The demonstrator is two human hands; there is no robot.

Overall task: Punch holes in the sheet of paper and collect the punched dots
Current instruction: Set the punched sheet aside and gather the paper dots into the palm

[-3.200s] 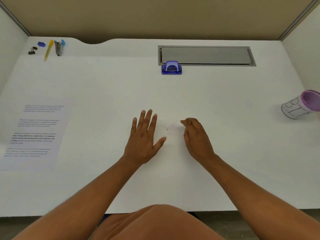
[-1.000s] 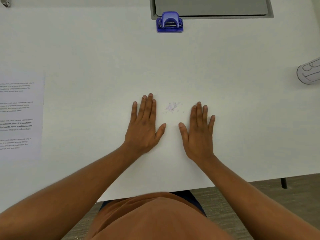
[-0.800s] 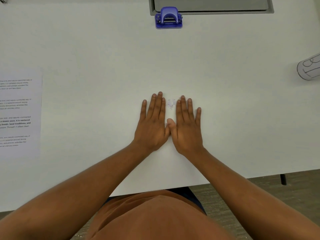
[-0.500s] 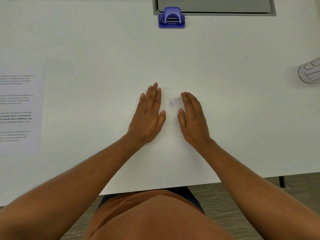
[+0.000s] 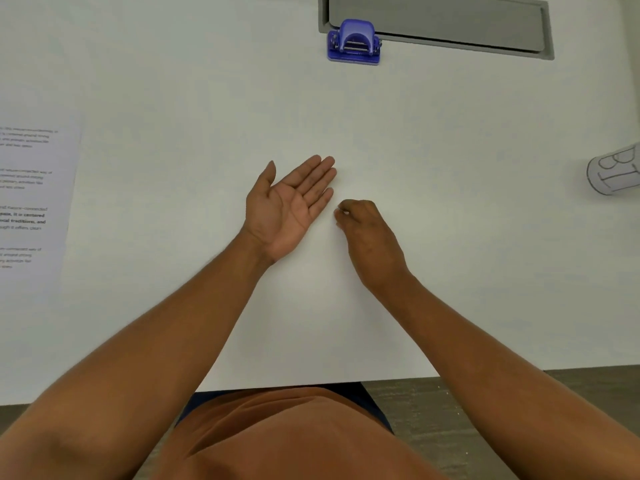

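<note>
- White surface (image 5: 450, 237) fills the view, near edge at the bottom with dark floor (image 5: 485, 410) beyond it on the right.
- Left hand (image 5: 289, 206): palm up, fingers straight and together, thumb out, spread flat, nothing visible on it; back of hand rests on or just over the surface, can't tell which.
- Right hand (image 5: 369, 233): palm down, fingers curled in, fingertips (image 5: 341, 213) pinched together at the surface, just beside the left hand's little finger. Small whitish bit at the pinch, likely punched dots (image 5: 345, 212); too small to be sure.
- Both forearms come in from the bottom corners, converging mid-surface.
- Sheet of paper (image 5: 31, 202), printed, flat at the left edge, cut off by the frame, well apart from the hands.
- Blue hole punch (image 5: 354, 43) at the far side, touching the grey recessed panel (image 5: 436, 26).
- White cup (image 5: 614, 171) lying on its side at the right edge.
- Wide bare surface around both hands on all sides.
</note>
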